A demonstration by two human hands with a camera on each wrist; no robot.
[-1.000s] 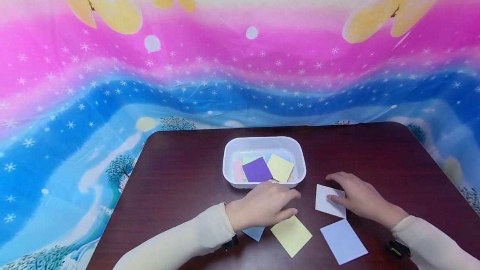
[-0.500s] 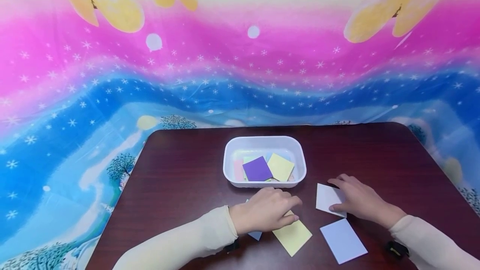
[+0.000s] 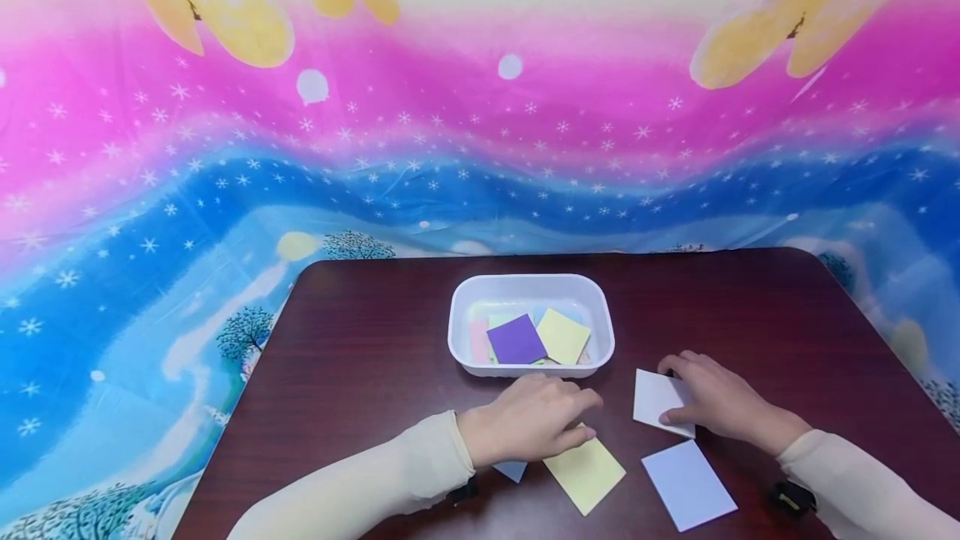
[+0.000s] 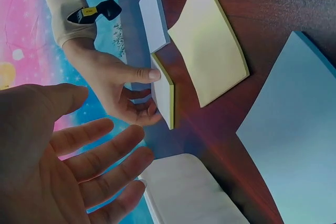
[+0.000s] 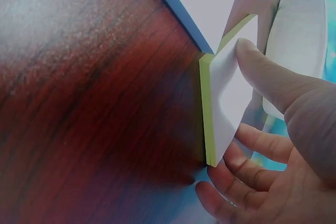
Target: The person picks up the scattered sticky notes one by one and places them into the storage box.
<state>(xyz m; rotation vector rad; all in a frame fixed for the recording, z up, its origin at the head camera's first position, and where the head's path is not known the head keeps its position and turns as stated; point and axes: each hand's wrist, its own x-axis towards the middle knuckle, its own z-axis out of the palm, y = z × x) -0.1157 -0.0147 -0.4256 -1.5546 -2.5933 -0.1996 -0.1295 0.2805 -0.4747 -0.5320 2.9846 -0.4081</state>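
In the head view my right hand (image 3: pixel 720 397) is at a square white-topped note pad (image 3: pixel 651 394) on the table. The right wrist view shows my thumb on the pad's top and curled fingers at its yellow-green edge, gripping it. My left hand (image 3: pixel 528 422) hovers over a yellow note pad (image 3: pixel 588 473) and a light blue one (image 3: pixel 512 470), partly hiding both. Its fingers are loosely bent and hold nothing, as the left wrist view shows. Nearer the front, a pale lavender-blue note pad (image 3: pixel 688 486) lies just below the white-topped one.
Beyond my hands stands a white plastic basin (image 3: pixel 457 332). Inside it lie a purple square (image 3: pixel 517 340), a yellow square (image 3: pixel 564 337) and paler pieces beneath them. The dark wooden table (image 3: pixel 360 340) has a printed cloth (image 3: pixel 480 132) hanging behind it.
My right hand's fingers have drawn in closer to the white-topped pad. My left hand has shifted slightly toward the front, away from the basin's rim. The pads look unmoved.
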